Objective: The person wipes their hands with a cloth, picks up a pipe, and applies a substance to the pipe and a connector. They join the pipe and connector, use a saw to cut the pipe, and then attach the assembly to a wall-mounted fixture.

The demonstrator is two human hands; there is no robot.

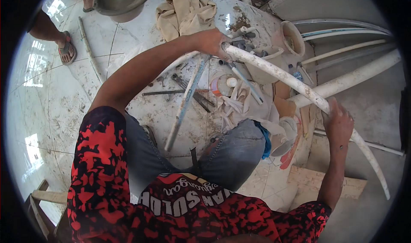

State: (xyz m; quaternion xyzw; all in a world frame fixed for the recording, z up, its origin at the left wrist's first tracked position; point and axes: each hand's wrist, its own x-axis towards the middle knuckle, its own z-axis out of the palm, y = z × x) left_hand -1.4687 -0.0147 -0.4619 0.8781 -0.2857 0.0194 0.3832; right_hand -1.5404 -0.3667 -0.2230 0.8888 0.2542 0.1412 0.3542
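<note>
A long white PVC pipe, smudged with dirt, slants across the right half of the head view, one end beside my left hand and the other low at the right. My left hand is closed at its upper end, the fingers partly hidden beneath. Farther down, my right hand is wrapped around the same pipe. Below my left hand a pipe with blue print lies on the tiles. A shorter grey-white pipe with a dark fitting lies nearby.
A bucket, an open tin, cloth and metal tools lie about. More pipes rest at the right. A round tub and another person's sandaled foot are at upper left. A wooden board lies lower right.
</note>
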